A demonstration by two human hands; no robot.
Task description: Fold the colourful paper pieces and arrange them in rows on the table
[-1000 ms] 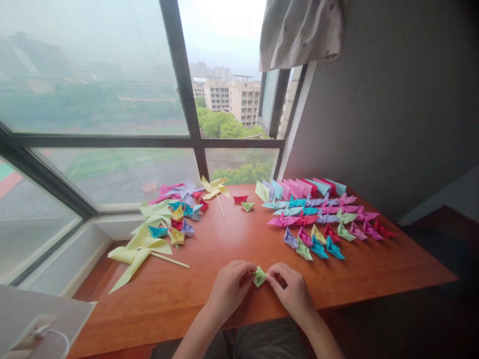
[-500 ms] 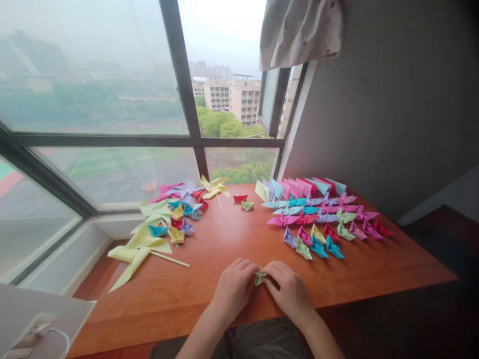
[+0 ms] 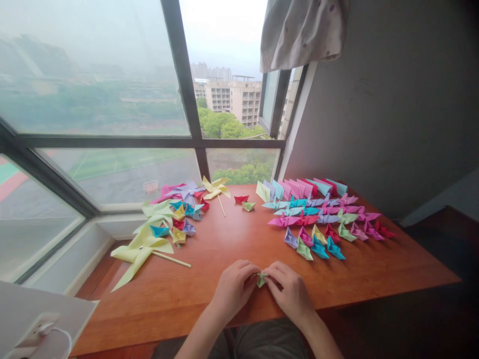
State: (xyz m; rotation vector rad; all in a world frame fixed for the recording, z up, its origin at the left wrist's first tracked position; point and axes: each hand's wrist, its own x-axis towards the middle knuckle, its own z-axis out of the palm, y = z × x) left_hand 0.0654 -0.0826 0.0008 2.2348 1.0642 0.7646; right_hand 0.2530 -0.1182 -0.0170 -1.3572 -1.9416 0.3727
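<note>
Left hand [image 3: 234, 289] and right hand [image 3: 290, 291] both pinch small green folded paper piece [image 3: 261, 279] between fingertips, low over wooden table [image 3: 209, 299] edge. Risks: uneven pinch skews crease; thin paper tears; piece slips. Finished folded pieces [image 3: 318, 219] sit well ahead-right, no snag likely.

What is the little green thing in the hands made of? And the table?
The little green piece, pinched between the left hand and right hand, looks like thin matte paper: it shows sharp creases. The table looks like smooth reddish wood or veneer, with a faint sheen.
</note>
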